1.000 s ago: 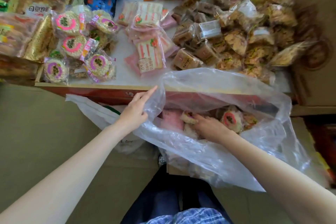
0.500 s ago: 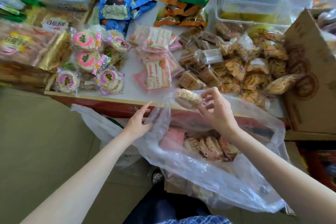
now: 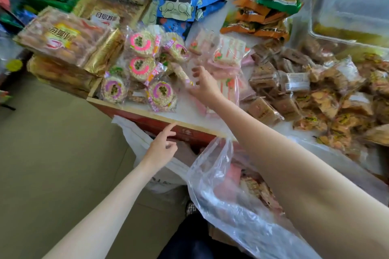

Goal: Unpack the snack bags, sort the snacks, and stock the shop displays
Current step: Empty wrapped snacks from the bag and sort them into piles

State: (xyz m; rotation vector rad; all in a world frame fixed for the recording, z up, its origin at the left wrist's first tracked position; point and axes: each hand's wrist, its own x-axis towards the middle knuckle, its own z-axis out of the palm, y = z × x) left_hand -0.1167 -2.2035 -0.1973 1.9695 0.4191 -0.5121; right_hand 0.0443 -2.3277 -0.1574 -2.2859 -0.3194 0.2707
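A clear plastic bag (image 3: 219,185) hangs below the display's red front edge (image 3: 189,134), with several wrapped snacks (image 3: 254,189) still inside. My right hand (image 3: 203,86) reaches over the display tray (image 3: 147,114) and pinches the clear wrapper of a round rice cake (image 3: 181,72), which stands on edge against the pile of pink-ringed rice cakes (image 3: 139,57). My left hand (image 3: 163,146) hovers at the red edge with its index finger raised and the other fingers loose, holding nothing. My right forearm crosses over the bag's mouth.
Pink-striped packets (image 3: 229,54) lie beside the rice cakes, and brown square snacks (image 3: 265,109) and golden wrapped ones (image 3: 328,103) fill the right. Blue cartoon bags (image 3: 179,0), orange packs (image 3: 259,17) and a clear bin (image 3: 353,6) stand behind. A white bag (image 3: 134,134) hangs left.
My right hand lifted a rice cake out of the clear bag and carried it left to the rice-cake pile. My left hand let go of the bag's rim.
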